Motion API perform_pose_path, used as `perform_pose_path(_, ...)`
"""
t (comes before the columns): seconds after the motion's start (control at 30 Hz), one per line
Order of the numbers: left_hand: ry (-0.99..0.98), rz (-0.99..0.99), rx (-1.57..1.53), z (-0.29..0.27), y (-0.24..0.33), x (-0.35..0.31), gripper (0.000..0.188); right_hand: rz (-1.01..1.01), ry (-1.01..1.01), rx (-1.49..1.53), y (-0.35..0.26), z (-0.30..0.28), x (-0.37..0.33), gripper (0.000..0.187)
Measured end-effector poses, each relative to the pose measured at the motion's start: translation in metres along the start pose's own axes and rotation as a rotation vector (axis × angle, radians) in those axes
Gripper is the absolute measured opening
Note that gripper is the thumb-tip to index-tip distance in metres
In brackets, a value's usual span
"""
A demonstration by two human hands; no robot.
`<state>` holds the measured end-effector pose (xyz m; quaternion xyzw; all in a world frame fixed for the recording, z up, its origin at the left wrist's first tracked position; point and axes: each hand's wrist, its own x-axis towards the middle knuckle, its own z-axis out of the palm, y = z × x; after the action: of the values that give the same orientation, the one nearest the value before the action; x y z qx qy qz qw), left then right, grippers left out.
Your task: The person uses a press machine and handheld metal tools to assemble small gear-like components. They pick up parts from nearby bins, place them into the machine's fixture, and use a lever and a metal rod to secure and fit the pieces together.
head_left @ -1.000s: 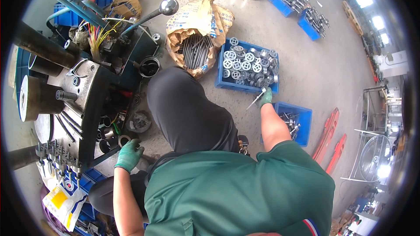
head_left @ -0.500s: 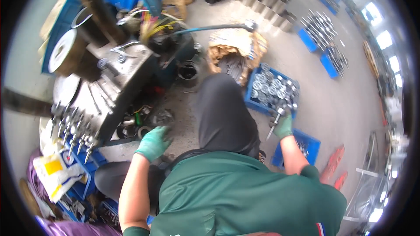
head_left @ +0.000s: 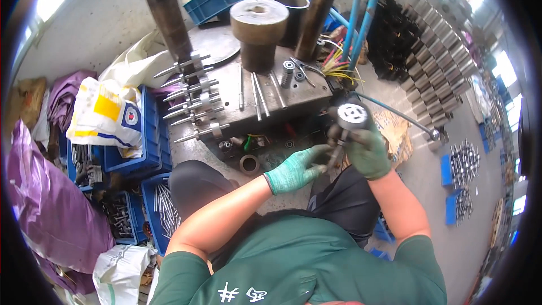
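My right hand [head_left: 370,152], in a green glove with dark fingers, grips a metal rotor: a round slotted disc [head_left: 353,114] on a thin shaft [head_left: 339,152]. It holds the part over my lap with the disc uppermost. Beside the shaft's lower end is my left hand [head_left: 299,170], also gloved in green, its fingers stretched out and apart. Whether those fingertips touch the shaft I cannot tell. Ahead of both hands stands a steel workbench [head_left: 226,93]. Several similar rotors [head_left: 195,107] with thin shafts lie in a row along its left edge.
On the bench are a heavy round metal block [head_left: 259,20], loose rods [head_left: 257,96] and a small spring-like cylinder [head_left: 288,70]. Blue crates [head_left: 152,135] and a purple sack [head_left: 53,197] crowd the left. Stacked metal tubes [head_left: 440,62] stand at the far right.
My right hand has come from the blue crate at the right to the middle, bringing the rotor. My left hand has moved over toward it. The view has swung left toward the bench.
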<state>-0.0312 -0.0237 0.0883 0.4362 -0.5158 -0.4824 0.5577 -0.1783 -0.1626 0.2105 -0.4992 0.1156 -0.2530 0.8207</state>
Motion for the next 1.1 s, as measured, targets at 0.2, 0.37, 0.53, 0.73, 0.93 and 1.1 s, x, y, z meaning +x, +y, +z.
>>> perform_pose_path(0.2, 0.299, -0.116, -0.150, -0.023, 0.002, 0.013, 0.035, 0.009, -0.103, -0.178, 0.039, 0.027, 0.070, 0.064)
perform_pose_path(0.37, 0.411, -0.334, -0.390, -0.026, -0.045, 0.021, 0.021, -0.177, -0.061, -0.417, -0.003, 0.060, 0.131, 0.061)
perform_pose_path(0.53, 0.467, -0.547, -0.740, -0.017, -0.054, 0.018, 0.015, -0.225, -0.105, -1.011, -0.049, 0.078, 0.206, 0.069)
perform_pose_path(0.73, 0.452, -0.587, -0.817, -0.020, -0.053, 0.025, 0.013, -0.395, -0.066, -1.616, -0.057, 0.085, 0.270, 0.060)
perform_pose_path(0.93, 0.458, -0.502, -0.762, -0.030, -0.045, 0.036, 0.018, -0.431, -0.155, -1.753, -0.056, 0.086, 0.312, 0.058)
perform_pose_path(1.1, 0.470, -0.469, -0.731, -0.042, -0.039, 0.044, 0.036, -0.449, -0.141, -1.747, -0.052, 0.094, 0.331, 0.058)
